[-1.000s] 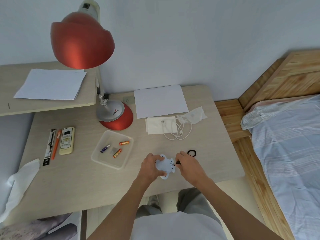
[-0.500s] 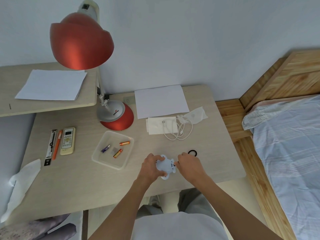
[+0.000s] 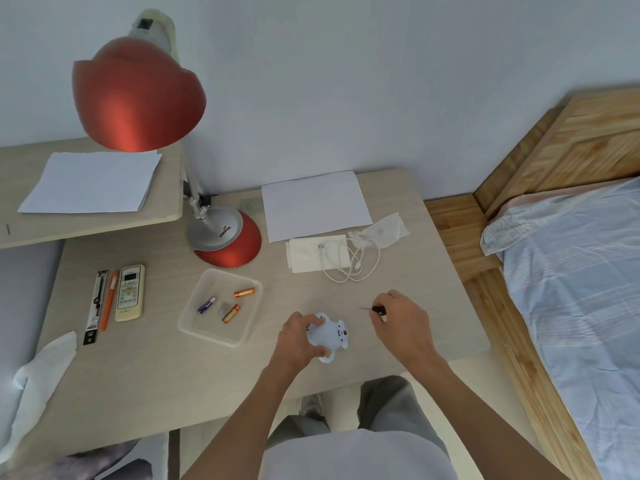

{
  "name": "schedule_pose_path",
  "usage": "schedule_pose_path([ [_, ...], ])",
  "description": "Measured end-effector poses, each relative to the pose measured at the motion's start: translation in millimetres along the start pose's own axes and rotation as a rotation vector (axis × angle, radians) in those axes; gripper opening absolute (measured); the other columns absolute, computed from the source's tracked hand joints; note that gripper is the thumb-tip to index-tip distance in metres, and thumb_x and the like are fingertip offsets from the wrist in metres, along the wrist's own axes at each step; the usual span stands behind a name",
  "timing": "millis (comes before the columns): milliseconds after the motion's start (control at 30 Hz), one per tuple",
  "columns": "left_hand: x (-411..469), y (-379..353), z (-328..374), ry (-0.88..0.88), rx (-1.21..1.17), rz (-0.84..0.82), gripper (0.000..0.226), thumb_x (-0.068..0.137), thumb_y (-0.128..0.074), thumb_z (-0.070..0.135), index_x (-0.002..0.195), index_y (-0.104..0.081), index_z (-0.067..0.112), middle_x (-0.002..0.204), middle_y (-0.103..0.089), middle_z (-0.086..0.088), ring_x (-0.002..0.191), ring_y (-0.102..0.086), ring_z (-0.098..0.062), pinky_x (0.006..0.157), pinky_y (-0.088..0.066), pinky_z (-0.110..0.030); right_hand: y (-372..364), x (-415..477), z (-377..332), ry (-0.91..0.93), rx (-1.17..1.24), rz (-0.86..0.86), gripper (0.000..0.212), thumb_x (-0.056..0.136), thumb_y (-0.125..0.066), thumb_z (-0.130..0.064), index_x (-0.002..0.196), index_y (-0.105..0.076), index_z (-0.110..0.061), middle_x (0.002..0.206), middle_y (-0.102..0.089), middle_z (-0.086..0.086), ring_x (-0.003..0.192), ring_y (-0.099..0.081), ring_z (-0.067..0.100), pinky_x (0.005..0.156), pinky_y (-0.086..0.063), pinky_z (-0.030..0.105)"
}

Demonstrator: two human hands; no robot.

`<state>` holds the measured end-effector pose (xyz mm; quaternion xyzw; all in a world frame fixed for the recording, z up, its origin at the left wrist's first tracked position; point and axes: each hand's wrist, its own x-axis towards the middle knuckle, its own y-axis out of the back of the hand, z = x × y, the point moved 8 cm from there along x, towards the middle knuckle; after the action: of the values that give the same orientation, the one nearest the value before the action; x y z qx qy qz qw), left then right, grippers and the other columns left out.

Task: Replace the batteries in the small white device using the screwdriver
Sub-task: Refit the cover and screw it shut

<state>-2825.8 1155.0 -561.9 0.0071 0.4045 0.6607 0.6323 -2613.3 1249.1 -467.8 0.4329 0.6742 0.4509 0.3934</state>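
Note:
The small white device (image 3: pixel 330 336), shaped like a little animal, lies near the desk's front edge. My left hand (image 3: pixel 300 337) grips its left side. My right hand (image 3: pixel 401 322) is a short way to the right of it, closed around a small screwdriver (image 3: pixel 372 309) whose thin metal tip points left and away from the device. A clear plastic tray (image 3: pixel 194 322) to the left holds two orange batteries (image 3: pixel 244 292), a blue battery (image 3: pixel 206 305) and a small grey piece.
A red desk lamp (image 3: pixel 138 98) stands at the back left. White paper (image 3: pixel 313 204), a tissue and a coiled white cable (image 3: pixel 349 263) lie behind my hands. A remote (image 3: pixel 130 292), an orange pen and a black pack lie at the left. A bed (image 3: pixel 571 289) borders the desk's right.
My right hand has pulled away from the device to the right and back, taking the screwdriver with it. It now covers the spot where a black ring lay. My left hand stays on the device.

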Motion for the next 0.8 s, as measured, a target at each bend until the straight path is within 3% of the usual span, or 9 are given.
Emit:
schedule_pose_path([
  [167,2.3,-0.6,-1.7,-0.01,0.006,0.004,0.072,0.07,-0.1,0.028,0.133,-0.068,0.024,0.121,-0.057,-0.005,0.114,-0.058,-0.024,0.1,-0.056,-0.041,14.5,9.1,57.8,-0.165,-0.001,0.075,0.012,0.098,-0.068,-0.031,0.096,-0.073,-0.021,0.092,-0.065,-0.004,0.081,-0.064,0.017,0.07,-0.058,0.037],
  [300,4.9,0.1,-3.1,-0.013,0.012,0.001,0.071,0.068,-0.101,0.028,0.132,-0.069,0.025,0.118,-0.057,-0.004,0.11,-0.058,-0.022,0.094,-0.055,-0.035,14.9,18.4,96.4,-0.287,0.018,0.09,0.011,0.097,-0.068,-0.026,0.098,-0.074,-0.017,0.092,-0.066,0.0,0.081,-0.064,0.021,0.071,-0.057,0.039],
  [567,9.2,1.5,-9.1,-0.022,0.005,-0.006,0.069,0.067,-0.102,0.03,0.128,-0.07,0.027,0.119,-0.059,-0.002,0.107,-0.058,-0.019,0.091,-0.056,-0.033,-12.3,24.9,132.9,-0.416,0.001,-0.033,0.01,0.1,-0.063,-0.019,0.097,-0.071,-0.014,0.094,-0.068,0.005,0.086,-0.063,0.026,0.071,-0.053,0.036],
  [667,10.2,2.2,-10.5,-0.022,-0.007,-0.005,0.068,0.066,-0.102,0.029,0.126,-0.07,0.028,0.119,-0.059,-0.001,0.105,-0.058,-0.018,0.086,-0.053,-0.026,-20.6,20.9,142.8,-0.487,0.043,-0.054,0.011,0.099,-0.064,-0.018,0.094,-0.071,-0.012,0.093,-0.069,0.008,0.086,-0.064,0.03,0.072,-0.053,0.037],
  [800,11.6,2.0,-11.5,-0.018,-0.011,-0.01,0.069,0.066,-0.102,0.03,0.126,-0.07,0.027,0.121,-0.059,-0.001,0.107,-0.058,-0.018,0.09,-0.055,-0.03,-30.8,17.0,148.8,-0.521,0.09,-0.067,0.013,0.1,-0.063,-0.017,0.092,-0.071,-0.01,0.092,-0.071,0.01,0.081,-0.062,0.029,0.073,-0.056,0.04],
])
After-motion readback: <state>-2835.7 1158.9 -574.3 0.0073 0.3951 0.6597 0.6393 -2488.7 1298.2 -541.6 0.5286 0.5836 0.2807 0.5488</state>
